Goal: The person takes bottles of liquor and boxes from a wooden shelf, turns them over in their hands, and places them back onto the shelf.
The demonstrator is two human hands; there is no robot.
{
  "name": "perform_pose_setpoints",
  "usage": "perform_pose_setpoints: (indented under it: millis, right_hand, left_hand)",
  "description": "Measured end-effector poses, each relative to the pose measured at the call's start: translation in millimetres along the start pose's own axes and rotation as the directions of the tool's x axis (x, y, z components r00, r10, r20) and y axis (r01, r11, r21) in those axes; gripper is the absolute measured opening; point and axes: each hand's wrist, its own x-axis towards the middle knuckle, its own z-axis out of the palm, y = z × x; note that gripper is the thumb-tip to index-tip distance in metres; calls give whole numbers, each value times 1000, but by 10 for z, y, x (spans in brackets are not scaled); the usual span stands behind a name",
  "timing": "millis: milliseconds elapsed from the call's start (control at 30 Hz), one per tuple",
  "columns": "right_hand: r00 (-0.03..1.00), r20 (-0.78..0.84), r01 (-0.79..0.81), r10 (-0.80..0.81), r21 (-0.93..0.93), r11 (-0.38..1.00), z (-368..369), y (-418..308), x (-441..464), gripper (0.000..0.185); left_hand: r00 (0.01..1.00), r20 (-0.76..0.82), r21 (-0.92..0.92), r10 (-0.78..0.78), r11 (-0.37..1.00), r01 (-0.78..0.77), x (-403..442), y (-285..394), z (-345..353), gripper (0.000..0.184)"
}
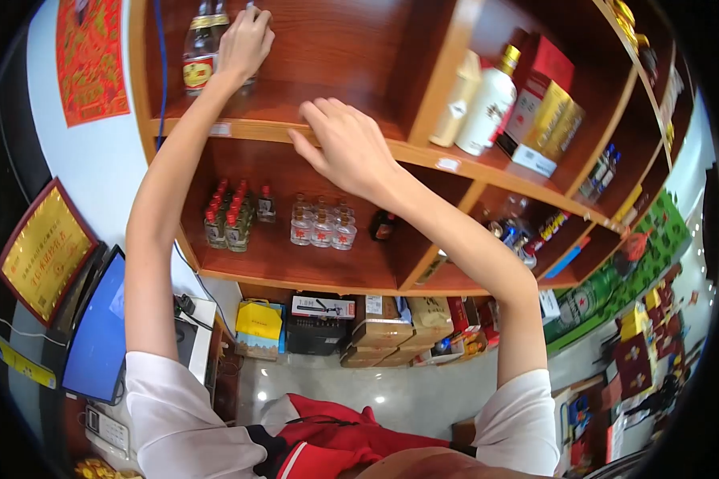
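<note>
My left hand reaches up to the upper shelf, its fingers curled around the neck of a clear glass bottle that is mostly hidden behind the hand. Right beside it, on the left, stand clear liquor bottles with gold neck bands and a red and yellow label. My right hand is in front of the upper shelf's front edge, with thumb and fingers apart and nothing in it. Below on the lower shelf are small red-capped bottles and small clear bottles with red marks.
To the right, a white bottle with a gold cap stands among boxes. Cardboard boxes and a yellow bag sit under the shelves. A monitor is at left; a blue cable runs down the shelf's side.
</note>
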Motion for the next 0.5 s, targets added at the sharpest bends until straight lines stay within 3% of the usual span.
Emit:
perform_pose_setpoints:
  millis: [67,133,233,333,400,433,500]
  right_hand:
    - [999,-32,-43,42,-25,999,-483,6,-434,25]
    - [975,-99,-204,201,-26,979,-850,172,-906,22]
    - [899,-289,-374,329,-116,920,-1176,680,-1587,22]
    - [853,-372,-448,365,-165,879,-1502,968,-2127,23]
    - [847,-363,-476,388,-192,859,-1708,1030,-2446,24]
    - [848,-365,-477,384,-210,854,-1800,1071,-2600,25]
    - [841,-352,-504,412,-232,832,-2014,1155,-2878,28]
  left_hand:
    - [997,-29,-53,73,996,-75,152,555,-261,15]
    - [978,-128,-216,165,958,-190,193,1196,-475,14]
    - [958,-162,-373,235,885,-280,129,2264,-715,13]
    - [943,-142,-523,302,786,-331,-20,3331,-728,17]
    - [931,5,-592,365,752,-291,-103,3950,-606,24]
    - [925,5,-609,381,734,-299,-127,4190,-496,24]
    - [941,74,-569,331,789,-233,-144,4699,-215,31]
